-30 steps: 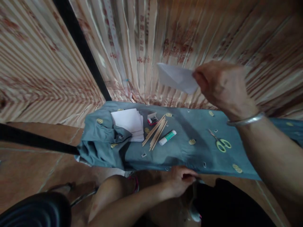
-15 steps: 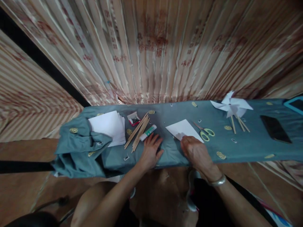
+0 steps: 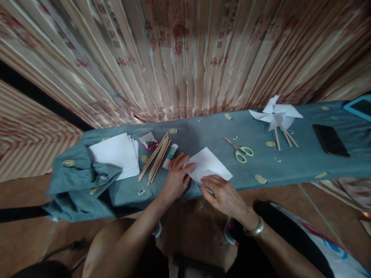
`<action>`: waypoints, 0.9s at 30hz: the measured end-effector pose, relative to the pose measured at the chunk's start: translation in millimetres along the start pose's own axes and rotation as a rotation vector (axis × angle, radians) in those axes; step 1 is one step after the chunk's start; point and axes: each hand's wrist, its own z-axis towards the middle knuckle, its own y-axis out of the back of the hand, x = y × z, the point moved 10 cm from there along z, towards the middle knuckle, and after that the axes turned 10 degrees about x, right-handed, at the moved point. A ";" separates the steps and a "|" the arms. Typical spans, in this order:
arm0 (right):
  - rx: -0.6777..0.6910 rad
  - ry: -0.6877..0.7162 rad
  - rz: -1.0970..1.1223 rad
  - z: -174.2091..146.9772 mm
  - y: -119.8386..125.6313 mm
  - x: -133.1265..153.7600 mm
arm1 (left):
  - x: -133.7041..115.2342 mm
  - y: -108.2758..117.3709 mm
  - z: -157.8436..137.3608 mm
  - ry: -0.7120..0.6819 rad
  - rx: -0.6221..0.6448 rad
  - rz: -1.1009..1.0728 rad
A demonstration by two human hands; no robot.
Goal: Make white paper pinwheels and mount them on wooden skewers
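Observation:
A white sheet of paper (image 3: 208,164) lies turned cornerwise on the cloth in front of me, its near edge partly under my fingers. My left hand (image 3: 176,177) is open with its fingers stretched out, touching the sheet's left corner. At the near edge, my right hand (image 3: 222,191) grips the paper between thumb and fingers; a thin pale strip shows there, perhaps a turned-up edge. Just beyond my left fingers are a glue stick (image 3: 170,156) and a bundle of wooden sticks (image 3: 156,158). Scissors with yellow-green handles (image 3: 240,150) lie open right of the sheet.
A stack of white paper (image 3: 116,154) and a small box of dark pins (image 3: 149,142) sit at left. White paper pinwheels on sticks (image 3: 275,114), a black phone (image 3: 330,139) and a blue-framed device (image 3: 359,106) are at right. A curtain (image 3: 179,69) hangs behind the cloth-covered table (image 3: 290,166).
My left hand has come off the cloth beside the glue stick onto the paper's left corner. The paper and my right hand have shifted left, away from the scissors. The view has tilted.

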 end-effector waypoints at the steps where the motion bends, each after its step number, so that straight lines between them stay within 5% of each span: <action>1: -0.004 -0.007 0.023 -2.9 -0.5 -4.8 | -1.0 -1.1 0.7 -0.003 0.018 -0.005; 7: -0.039 -0.104 0.264 -12.5 2.0 -54.7 | 4.1 -0.7 0.2 0.047 0.034 0.006; 15: -0.223 -0.531 0.406 -8.2 6.8 -111.3 | 7.5 6.5 -1.2 0.044 -0.028 0.005; 20: -0.313 -0.512 0.358 -3.4 7.1 -116.8 | -20.3 8.8 -4.9 -0.066 -0.061 0.115; 23: -0.318 -0.512 0.311 -4.0 7.2 -113.9 | -42.6 -9.2 -9.3 -0.180 0.062 0.186; 27: -0.331 -0.423 0.188 -2.5 13.0 -97.6 | -43.2 -29.8 -12.0 -0.160 0.178 0.227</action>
